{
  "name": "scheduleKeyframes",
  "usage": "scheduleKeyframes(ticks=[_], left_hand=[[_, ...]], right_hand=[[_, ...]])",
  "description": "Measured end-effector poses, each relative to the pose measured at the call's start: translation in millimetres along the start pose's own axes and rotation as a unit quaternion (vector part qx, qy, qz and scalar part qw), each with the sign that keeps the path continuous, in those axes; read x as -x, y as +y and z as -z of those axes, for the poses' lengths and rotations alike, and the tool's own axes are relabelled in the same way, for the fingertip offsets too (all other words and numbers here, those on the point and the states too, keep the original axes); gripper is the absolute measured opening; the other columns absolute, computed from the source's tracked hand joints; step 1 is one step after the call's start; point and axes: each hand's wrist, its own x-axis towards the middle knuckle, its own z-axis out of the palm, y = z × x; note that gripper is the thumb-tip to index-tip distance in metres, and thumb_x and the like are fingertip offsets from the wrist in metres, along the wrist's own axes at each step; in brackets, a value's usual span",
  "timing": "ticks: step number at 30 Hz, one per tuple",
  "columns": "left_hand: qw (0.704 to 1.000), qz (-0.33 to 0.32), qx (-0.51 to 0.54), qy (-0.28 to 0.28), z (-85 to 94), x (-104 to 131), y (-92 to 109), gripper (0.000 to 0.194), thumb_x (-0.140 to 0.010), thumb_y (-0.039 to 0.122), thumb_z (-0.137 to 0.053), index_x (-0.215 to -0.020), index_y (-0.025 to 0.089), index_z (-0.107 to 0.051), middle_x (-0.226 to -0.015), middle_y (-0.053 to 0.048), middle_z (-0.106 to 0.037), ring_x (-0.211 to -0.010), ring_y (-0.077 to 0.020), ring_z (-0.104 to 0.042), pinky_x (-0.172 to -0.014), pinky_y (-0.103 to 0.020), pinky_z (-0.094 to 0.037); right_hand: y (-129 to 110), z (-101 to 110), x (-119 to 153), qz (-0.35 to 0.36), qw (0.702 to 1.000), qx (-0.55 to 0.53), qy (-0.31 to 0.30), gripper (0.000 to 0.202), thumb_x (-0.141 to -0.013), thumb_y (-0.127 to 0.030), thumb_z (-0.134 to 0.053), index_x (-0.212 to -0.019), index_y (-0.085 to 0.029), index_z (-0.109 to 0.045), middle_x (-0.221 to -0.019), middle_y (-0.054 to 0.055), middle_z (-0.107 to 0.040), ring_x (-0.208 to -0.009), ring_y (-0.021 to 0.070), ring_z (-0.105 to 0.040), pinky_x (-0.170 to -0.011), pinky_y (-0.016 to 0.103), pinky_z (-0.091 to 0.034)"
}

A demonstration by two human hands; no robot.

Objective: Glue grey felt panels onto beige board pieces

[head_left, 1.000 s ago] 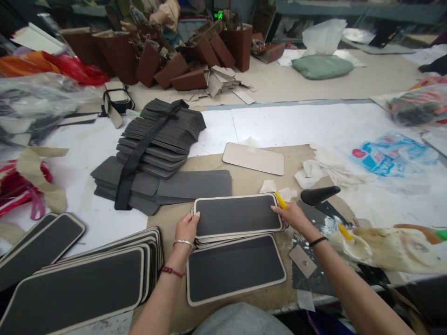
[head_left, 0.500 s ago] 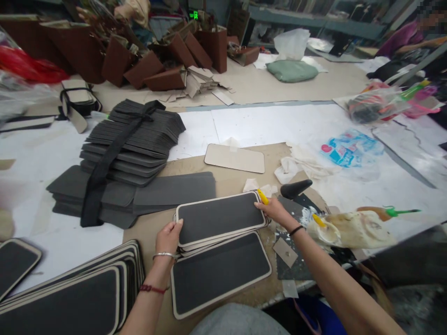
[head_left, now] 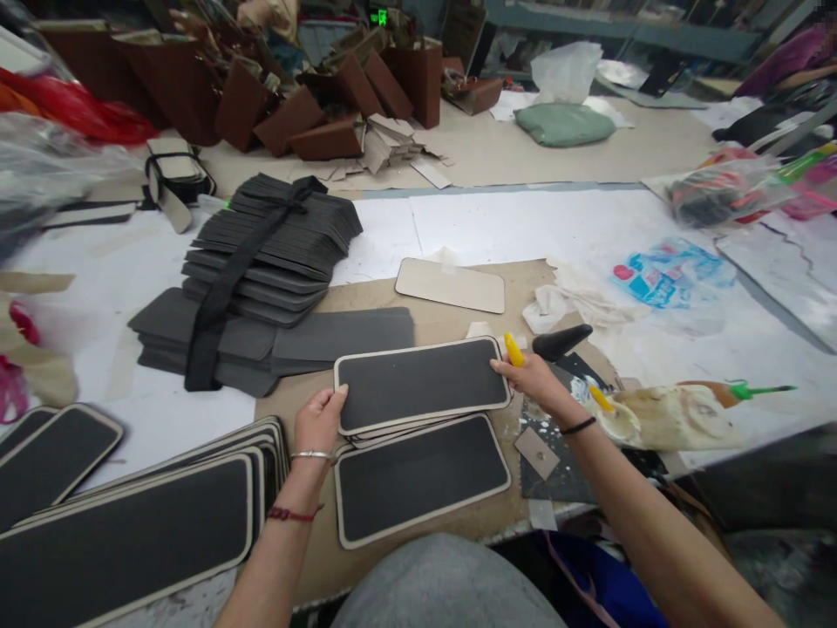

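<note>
Both hands hold a dark grey rounded panel with a beige border (head_left: 422, 384), one at each short end. My left hand (head_left: 319, 421) pinches its left end, thumb on top. At the right end my right hand (head_left: 533, 381) grips the edge, with a yellow tool handle or cap (head_left: 513, 351) sticking up from the same hand. Edges of similar panels show just beneath the held one. Closer to my body lies another bordered panel (head_left: 425, 480). To the left is a fanned stack of long bordered panels (head_left: 131, 541).
A bundle of dark sheets (head_left: 261, 253) tied with a black strap stands at left. A beige card (head_left: 451, 285) lies beyond the panels. At right are a black-handled tool (head_left: 562, 342), a glue-smeared container (head_left: 673, 417) and a speckled dark board (head_left: 568, 475). Brown boxy bags (head_left: 411, 83) stand at the back.
My view has turned a little, so most things sit further right and higher. Both hands keep hold of the panel's ends. The yellow piece in my right hand points more upright.
</note>
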Motion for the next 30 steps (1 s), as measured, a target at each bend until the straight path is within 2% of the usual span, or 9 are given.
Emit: scheduleKeyframes(ticks=[3, 7, 12, 15, 21, 26, 30], left_hand=[[1.0, -0.009, 0.02, -0.012, 15.0, 13.3, -2.3, 0.038, -0.059, 0.052, -0.062, -0.065, 0.014, -0.06, -0.056, 0.003, -0.055, -0.055, -0.0101, -0.047, -0.055, -0.02, -0.039], [0.998, 0.016, 0.05, -0.037, 34.3, 44.4, -21.1, 0.036, -0.059, 0.05, -0.065, -0.063, 0.014, -0.06, -0.058, 0.003, -0.058, -0.055, -0.0097, -0.048, -0.055, -0.02, -0.04], [0.995, 0.072, 0.048, -0.055, 47.6, 86.9, -56.5, 0.038, -0.057, 0.052, -0.065, -0.064, 0.015, -0.062, -0.059, 0.001, -0.06, -0.057, -0.0125, -0.052, -0.056, -0.023, -0.044], [0.994, 0.092, 0.031, -0.053, 50.5, 100.7, -74.1, 0.038, -0.056, 0.052, -0.064, -0.064, 0.015, -0.062, -0.058, 0.002, -0.06, -0.058, -0.0131, -0.053, -0.056, -0.023, -0.044], [0.996, 0.074, -0.005, -0.056, 51.1, 104.0, -93.7, 0.04, -0.056, 0.055, -0.062, -0.06, 0.015, -0.061, -0.054, 0.003, -0.056, -0.055, -0.0122, -0.049, -0.055, -0.022, -0.042], [0.996, 0.059, -0.033, -0.056, 48.6, 102.3, -101.2, 0.04, -0.058, 0.056, -0.06, -0.059, 0.016, -0.059, -0.052, 0.004, -0.052, -0.054, -0.0117, -0.047, -0.053, -0.021, -0.039], [0.996, 0.04, -0.049, -0.061, 45.4, 99.2, -103.5, 0.041, -0.059, 0.057, -0.057, -0.057, 0.017, -0.057, -0.05, 0.005, -0.049, -0.052, -0.0112, -0.045, -0.052, -0.021, -0.037]], right_hand=[[-7.4, 3.7, 23.4, -0.012, 1.0, -0.013, -0.003, 0.035, -0.064, -0.05, -0.058, -0.056, -0.019, -0.044, -0.045, -0.007, -0.04, -0.044, 0.0069, -0.037, -0.046, 0.021, -0.03], [-4.1, 1.3, 62.1, -0.018, 0.999, -0.005, -0.031, 0.037, -0.065, -0.052, -0.056, -0.055, -0.019, -0.043, -0.045, -0.006, -0.039, -0.044, 0.0072, -0.035, -0.046, 0.021, -0.029], [27.8, -17.0, 100.4, -0.045, 0.997, 0.032, -0.057, 0.035, -0.065, -0.051, -0.054, -0.052, -0.02, -0.042, -0.046, -0.005, -0.039, -0.045, 0.0087, -0.036, -0.047, 0.022, -0.029], [49.1, -28.7, 113.8, -0.047, 0.995, 0.068, -0.056, 0.036, -0.065, -0.051, -0.053, -0.051, -0.02, -0.041, -0.047, -0.005, -0.039, -0.047, 0.0094, -0.036, -0.048, 0.023, -0.03], [67.7, -43.3, 125.1, -0.058, 0.994, 0.079, -0.042, 0.033, -0.065, -0.049, -0.052, -0.053, -0.02, -0.042, -0.049, -0.004, -0.04, -0.048, 0.0098, -0.036, -0.047, 0.023, -0.029], [67.1, -48.2, 124.6, -0.06, 0.993, 0.092, -0.033, 0.033, -0.065, -0.05, -0.051, -0.054, -0.02, -0.042, -0.049, -0.004, -0.042, -0.048, 0.0104, -0.039, -0.047, 0.023, -0.03], [63.6, -47.9, 120.9, -0.033, 0.994, 0.102, -0.026, 0.034, -0.067, -0.05, -0.05, -0.052, -0.02, -0.041, -0.047, -0.005, -0.04, -0.047, 0.0099, -0.039, -0.046, 0.022, -0.03]])
